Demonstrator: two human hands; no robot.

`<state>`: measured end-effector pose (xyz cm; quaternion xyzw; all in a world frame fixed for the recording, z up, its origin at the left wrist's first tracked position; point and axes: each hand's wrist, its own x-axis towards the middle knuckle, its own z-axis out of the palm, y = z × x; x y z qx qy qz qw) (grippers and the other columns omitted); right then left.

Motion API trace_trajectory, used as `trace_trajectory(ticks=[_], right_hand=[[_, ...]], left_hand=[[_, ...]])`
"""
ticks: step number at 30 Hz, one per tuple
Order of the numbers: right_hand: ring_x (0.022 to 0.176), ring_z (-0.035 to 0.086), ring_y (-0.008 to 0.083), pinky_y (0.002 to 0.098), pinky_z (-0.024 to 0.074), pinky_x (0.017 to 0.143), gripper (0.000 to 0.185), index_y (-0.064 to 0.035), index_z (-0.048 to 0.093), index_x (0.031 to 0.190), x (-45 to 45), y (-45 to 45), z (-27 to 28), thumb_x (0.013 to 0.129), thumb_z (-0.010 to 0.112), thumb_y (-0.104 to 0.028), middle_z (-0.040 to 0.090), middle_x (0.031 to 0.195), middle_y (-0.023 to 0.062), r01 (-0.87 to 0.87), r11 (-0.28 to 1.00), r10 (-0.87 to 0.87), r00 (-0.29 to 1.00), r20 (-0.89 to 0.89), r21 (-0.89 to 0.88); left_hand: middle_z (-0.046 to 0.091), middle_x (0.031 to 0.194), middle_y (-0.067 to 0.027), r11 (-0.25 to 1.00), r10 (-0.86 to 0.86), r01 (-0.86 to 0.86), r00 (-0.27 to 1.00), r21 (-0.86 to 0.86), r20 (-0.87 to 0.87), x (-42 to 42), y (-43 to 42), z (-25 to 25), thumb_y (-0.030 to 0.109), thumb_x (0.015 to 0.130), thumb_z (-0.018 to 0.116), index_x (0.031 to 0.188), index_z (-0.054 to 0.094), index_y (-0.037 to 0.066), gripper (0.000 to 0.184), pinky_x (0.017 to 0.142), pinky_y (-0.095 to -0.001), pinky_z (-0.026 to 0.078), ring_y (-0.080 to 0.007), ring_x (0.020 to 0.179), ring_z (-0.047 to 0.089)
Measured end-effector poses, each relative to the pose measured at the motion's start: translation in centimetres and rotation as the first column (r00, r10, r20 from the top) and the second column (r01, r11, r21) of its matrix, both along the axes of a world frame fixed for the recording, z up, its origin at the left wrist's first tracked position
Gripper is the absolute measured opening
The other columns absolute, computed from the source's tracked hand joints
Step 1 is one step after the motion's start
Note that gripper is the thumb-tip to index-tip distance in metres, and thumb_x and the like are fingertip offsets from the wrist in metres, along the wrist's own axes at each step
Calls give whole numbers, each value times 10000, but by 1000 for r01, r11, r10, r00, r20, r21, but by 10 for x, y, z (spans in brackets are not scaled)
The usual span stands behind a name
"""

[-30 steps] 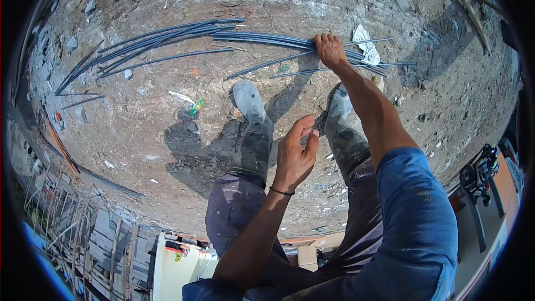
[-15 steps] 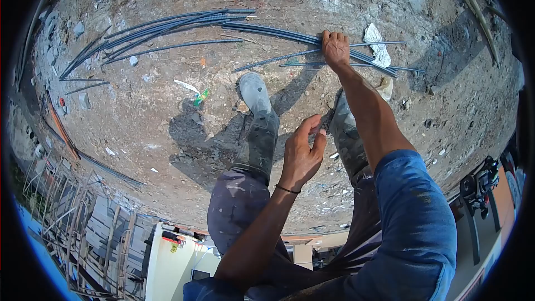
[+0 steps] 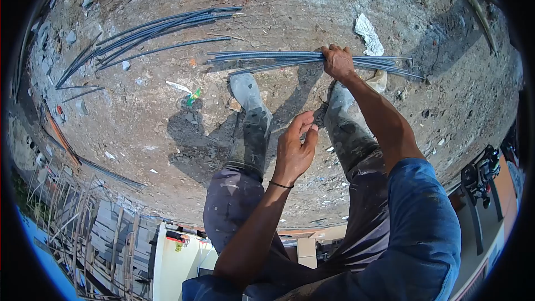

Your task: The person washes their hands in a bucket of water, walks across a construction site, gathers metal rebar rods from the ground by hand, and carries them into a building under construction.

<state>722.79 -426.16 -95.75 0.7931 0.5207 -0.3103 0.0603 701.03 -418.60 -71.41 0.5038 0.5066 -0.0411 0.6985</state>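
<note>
Your right hand (image 3: 338, 64) was clenched around a bundle of long, thin, blue-grey ribbed metal bars (image 3: 290, 54), at about one o'clock from the middle of your view. The bars stretched from eleven o'clock to two; whether they were lifted clear of the brown, rubble-strewn ground (image 3: 139, 134) could not be told. Your left hand (image 3: 296, 149) was free near the centre, fingers half bent, well apart from the bars. A crumpled white sheet (image 3: 368, 34) lay just beyond your right hand. Your tall, grey-stained dark boots (image 3: 249, 97) stood at eleven and two o'clock. A small green scrap (image 3: 194, 97) lay near ten. Farther out, between ten and eleven, a second pile of blue-grey bars (image 3: 153, 32) lay on the ground.
</note>
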Motion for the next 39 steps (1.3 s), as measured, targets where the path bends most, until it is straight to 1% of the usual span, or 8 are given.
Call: trace_trajectory(ticks=[2,4,8,14,21,32,37,39], right_hand=[[921,660,291,472,416,823,294,-112,613,1122,3,-13,5,837,556,-152,659,932,116,0,998,-1,1000,-14,-59],[861,683,286,477,408,848,225,-106,604,1060,2,-26,5,850,532,-141,689,899,104,-43,981,44,999,-1,-191],[840,689,297,490,403,865,166,-95,592,1014,-6,-49,-10,873,517,-139,699,870,122,-58,969,62,998,10,-240],[844,679,293,477,406,864,160,-128,652,962,-19,-48,-41,887,510,-138,701,877,96,73,995,-65,992,112,-73],[876,696,326,497,417,902,190,-116,697,934,-7,-17,-23,858,522,-126,717,881,149,7,960,-10,1000,-9,-281],[845,679,317,464,404,900,236,-109,681,928,-33,-26,-36,937,445,-119,702,871,138,17,988,-2,995,99,-154],[913,676,313,489,406,937,189,-118,697,983,-27,-24,-40,876,599,-239,703,921,140,10,964,7,998,63,-267],[953,672,316,501,416,926,385,-107,698,1020,-17,-29,-43,758,753,-382,705,949,134,-15,972,13,1000,-10,-234]], left_hand=[[641,1201,-185,998,-7,6,1000,-70,-17,3,4,4,87,971,550,1289,537,-4,332,959,-335,488,-228,1133,617],[638,1205,-190,997,-33,32,999,-66,-17,7,5,5,99,978,550,1294,532,-4,333,960,-334,487,-228,1136,613],[637,1210,-196,996,-20,18,1000,-83,-23,9,3,0,108,978,556,1280,538,-2,322,962,-340,490,-239,1142,616],[655,1183,-189,1000,-23,22,997,-17,-74,4,-1,-2,101,957,583,1265,541,6,325,926,-349,520,-267,1114,650],[651,1175,-191,991,76,-79,997,-112,-25,-11,0,-3,122,974,567,1262,526,-4,317,902,-342,523,-267,1129,639],[649,1166,-180,990,134,-134,991,-48,-2,-27,0,-6,129,977,541,1277,509,14,324,880,-352,530,-278,1082,657],[640,1176,-189,987,151,-150,989,-63,5,-27,2,-3,125,979,536,1282,507,5,327,896,-343,525,-272,1120,643],[643,1171,-183,976,194,-191,981,-109,16,-27,1,-4,118,979,534,1275,513,-1,320,898,-339,524,-256,1104,647]])
